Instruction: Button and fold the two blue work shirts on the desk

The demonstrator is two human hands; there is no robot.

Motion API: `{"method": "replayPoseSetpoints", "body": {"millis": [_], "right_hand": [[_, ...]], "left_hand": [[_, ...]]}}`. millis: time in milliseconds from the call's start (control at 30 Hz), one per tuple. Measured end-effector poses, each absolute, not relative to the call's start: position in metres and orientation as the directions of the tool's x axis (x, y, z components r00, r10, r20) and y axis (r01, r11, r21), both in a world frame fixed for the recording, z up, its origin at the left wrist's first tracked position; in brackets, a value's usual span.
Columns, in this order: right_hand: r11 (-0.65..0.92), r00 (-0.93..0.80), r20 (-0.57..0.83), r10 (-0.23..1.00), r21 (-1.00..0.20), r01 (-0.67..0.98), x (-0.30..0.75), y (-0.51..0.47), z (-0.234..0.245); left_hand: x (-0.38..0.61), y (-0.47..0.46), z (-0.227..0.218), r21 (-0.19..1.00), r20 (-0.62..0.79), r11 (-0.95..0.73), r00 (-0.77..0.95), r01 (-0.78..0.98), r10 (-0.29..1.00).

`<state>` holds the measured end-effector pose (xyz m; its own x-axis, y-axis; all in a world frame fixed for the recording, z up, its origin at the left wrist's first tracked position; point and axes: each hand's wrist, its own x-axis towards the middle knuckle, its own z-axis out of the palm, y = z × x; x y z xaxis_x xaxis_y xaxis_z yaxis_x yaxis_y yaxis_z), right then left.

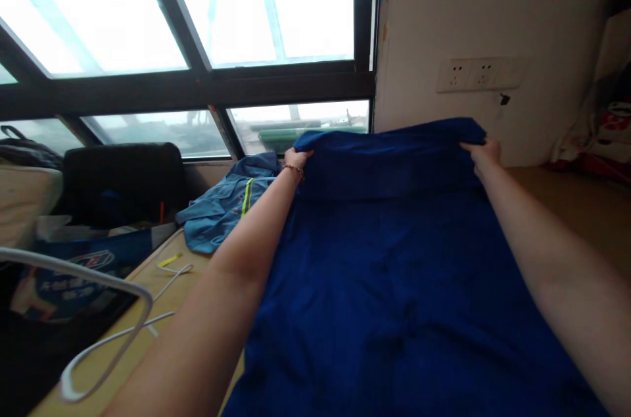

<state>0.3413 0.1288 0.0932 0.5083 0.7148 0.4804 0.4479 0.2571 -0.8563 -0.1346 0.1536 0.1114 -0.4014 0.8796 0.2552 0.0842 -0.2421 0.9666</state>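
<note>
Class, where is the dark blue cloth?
In the head view, the dark blue cloth fills the lower centre-right, right of the lighter clothing, its far edge held by the left hand and right hand.

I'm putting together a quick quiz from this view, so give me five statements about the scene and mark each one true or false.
1. The left hand grips the far edge of the broad, wrinkled dark blue cloth. True.
2. Only one hand is on that cloth. False: the right hand grips the far edge too, near its other end.
3. A thin reddish-brown bracelet is worn on the left wrist. True.
4. The crumpled lighter-blue fabric with yellow-green stripes lies to the right of the dark blue cloth. False: it lies to the left.
5. A white rectangular socket panel is on the wall, right of the dark-framed window. True.
</note>
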Motion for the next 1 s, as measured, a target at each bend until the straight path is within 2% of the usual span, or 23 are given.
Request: {"method": "replayPoseSetpoints", "body": {"millis": [67,133,233,300,400,467,567,667,767,833,933,1000], "right_hand": [[0.419,0.504,0.555,0.662,-0.831,0.365,0.339,0.127,0.125],[0.487,0.447,0.540,0.713,-0.840,0.239,0.335,0.115,0.143],[0.452,0.323,0.460,0.827,-0.886,0.104,0.328,0.079,0.134],[0.388,0.289,0.398,0.871,-0.917,0.095,0.326,0.045,0.105],[0.217,0.272,0.251,0.929,-0.965,0.148,0.334,-0.012,0.046],[0.106,0.241,0.165,0.956,-0.964,0.242,0.347,-0.048,0.011],[0.045,0.106,0.100,0.989,-0.899,0.435,0.365,-0.087,-0.014],[0.101,-0.033,0.102,0.994,-0.784,0.612,0.367,-0.105,-0.008],[0.193,-0.141,0.131,0.981,-0.641,0.743,0.353,-0.104,0.009],[0.226,-0.207,0.097,0.974,-0.551,0.804,0.343,-0.098,0.022],[0.244,-0.238,0.072,0.969,-0.451,0.858,0.343,-0.094,0.045],[0.239,-0.185,0.171,0.968,-0.394,0.888,0.354,-0.100,0.062]], "left_hand": [[-0.135,0.156,0.138,0.932,0.329,-0.363,-0.441,0.007,0.835],[-0.138,0.145,0.150,0.895,0.370,-0.442,-0.453,-0.061,0.811],[-0.146,0.105,0.132,0.895,0.358,-0.432,-0.402,-0.108,0.843],[-0.154,0.068,0.102,0.914,0.330,-0.388,-0.339,-0.118,0.881],[-0.170,0.009,0.054,0.947,0.242,-0.269,-0.162,-0.174,0.957],[-0.185,-0.028,0.034,0.976,0.159,-0.157,-0.003,-0.148,0.987],[-0.208,-0.069,0.029,0.996,-0.085,0.073,0.340,0.046,0.937],[-0.216,-0.087,0.039,0.965,-0.202,0.085,0.495,0.249,0.845],[-0.206,-0.089,0.045,0.902,-0.151,-0.079,0.481,0.425,0.863],[-0.197,-0.086,0.046,0.833,-0.047,-0.181,0.392,0.523,0.919],[-0.200,-0.082,0.047,0.805,0.215,-0.259,0.144,0.534,0.966],[-0.214,-0.085,0.047,0.835,0.334,-0.275,-0.042,0.476,0.942]]}}
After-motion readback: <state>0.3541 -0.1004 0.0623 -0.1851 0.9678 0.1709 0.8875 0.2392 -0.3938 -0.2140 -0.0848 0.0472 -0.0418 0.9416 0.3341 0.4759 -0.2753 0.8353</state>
